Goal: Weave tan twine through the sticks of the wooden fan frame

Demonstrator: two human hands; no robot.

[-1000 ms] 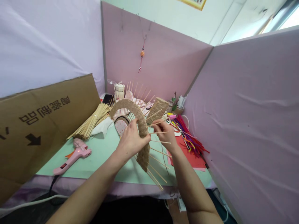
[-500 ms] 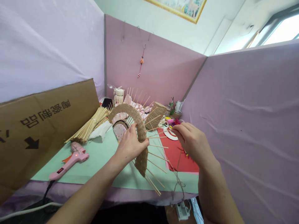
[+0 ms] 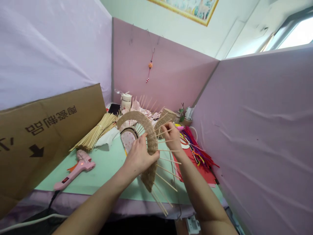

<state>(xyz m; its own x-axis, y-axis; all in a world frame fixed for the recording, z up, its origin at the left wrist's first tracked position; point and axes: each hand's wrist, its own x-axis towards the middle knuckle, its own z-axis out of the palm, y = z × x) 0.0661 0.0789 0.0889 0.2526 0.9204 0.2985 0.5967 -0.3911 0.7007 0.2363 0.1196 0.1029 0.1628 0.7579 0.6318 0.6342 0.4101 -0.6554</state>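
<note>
A half-ring fan frame (image 3: 152,142), wound with brown twine and bristling with thin wooden sticks, is tilted above the table. My left hand (image 3: 140,155) is closed round its woven band, thumb in front and fingers at the inner edge. Among the sticks at the band's outer right side, my right hand (image 3: 170,133) is closed in a pinch on the twine. A loose length of twine (image 3: 173,174) hangs below that hand. Its fingertips are partly hidden behind the sticks.
A pink glue gun (image 3: 75,169) lies at left, before a cardboard sheet (image 3: 56,130). Behind are a bundle of sticks (image 3: 95,132), a white tissue (image 3: 107,138), a white bottle (image 3: 126,101) and a twine roll (image 3: 168,116). Coloured pipe cleaners (image 3: 200,148) lie on red sheets (image 3: 207,176).
My right hand has moved left and slightly up, from beyond the stick tips to close beside the woven band. My left hand keeps its grip. The view has shifted a little.
</note>
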